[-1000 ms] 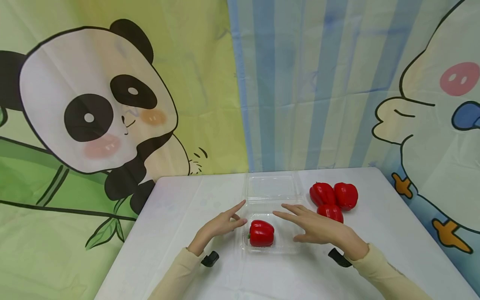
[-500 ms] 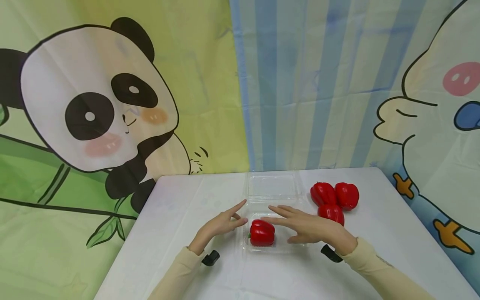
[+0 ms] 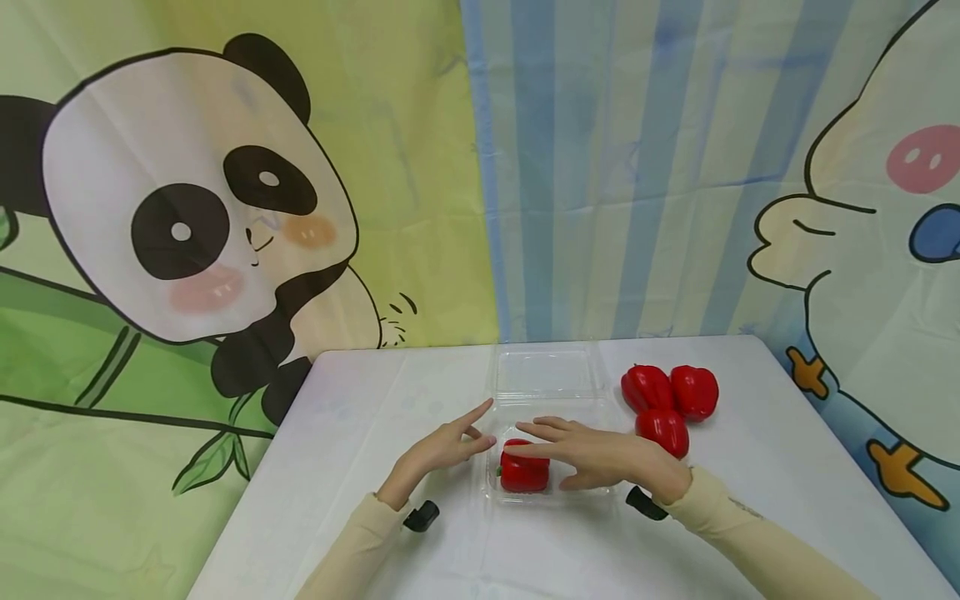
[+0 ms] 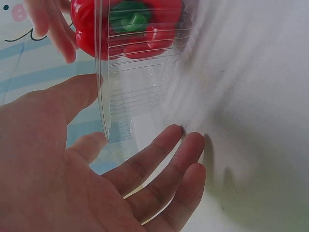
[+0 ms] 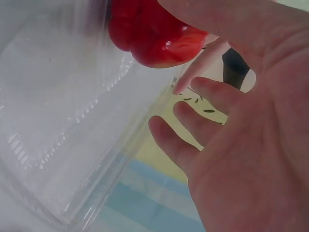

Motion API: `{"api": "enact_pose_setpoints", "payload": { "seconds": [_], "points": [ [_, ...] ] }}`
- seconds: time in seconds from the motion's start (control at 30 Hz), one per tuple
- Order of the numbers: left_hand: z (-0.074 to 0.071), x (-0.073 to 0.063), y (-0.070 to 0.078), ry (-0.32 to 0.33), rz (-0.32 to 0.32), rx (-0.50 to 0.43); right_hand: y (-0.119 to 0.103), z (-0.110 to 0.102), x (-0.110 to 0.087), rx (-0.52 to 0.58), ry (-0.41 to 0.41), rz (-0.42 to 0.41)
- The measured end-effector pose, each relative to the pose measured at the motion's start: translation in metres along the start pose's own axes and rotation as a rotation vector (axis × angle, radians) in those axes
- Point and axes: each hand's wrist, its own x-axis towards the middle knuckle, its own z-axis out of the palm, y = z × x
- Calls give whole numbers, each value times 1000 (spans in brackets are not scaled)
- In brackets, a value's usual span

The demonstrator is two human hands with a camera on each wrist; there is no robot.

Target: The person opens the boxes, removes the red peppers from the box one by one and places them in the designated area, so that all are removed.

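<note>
A clear plastic clamshell box (image 3: 581, 408) lies on the white table with its lid folded back. One red bell pepper (image 3: 523, 477) sits in the box's front left part; its green stem (image 4: 133, 20) faces the left wall. My left hand (image 3: 441, 450) is beside the left wall, with thumb and forefinger tips right at the rim in the left wrist view and the other fingers loosely extended. Above the pepper my right hand (image 3: 596, 454) is spread, fingers stretched leftward and covering part of its top. The right wrist view has the pepper (image 5: 159, 46) beyond the thumb.
Three more red bell peppers (image 3: 663, 431) stand grouped to the right of the box. The clear lid (image 3: 546, 372) lies toward the table's far edge. A printed curtain (image 3: 555, 208) hangs behind the table (image 3: 360, 400).
My right hand has moved left from the box's right side to over the pepper. The left hand and the peppers have stayed in place.
</note>
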Motion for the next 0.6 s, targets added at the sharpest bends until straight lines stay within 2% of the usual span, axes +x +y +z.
{"api": "enact_pose_setpoints", "payload": {
  "seconds": [0.23, 0.43, 0.6],
  "points": [
    [-1, 0, 0, -1, 7, 5, -4, 1, 10, -23, -15, -27],
    [-2, 0, 1, 1, 8, 15, -10, 3, 18, -107, -8, -98],
    [-1, -1, 0, -1, 5, 13, -16, 4, 23, -167, -19, -102]
  ]
}}
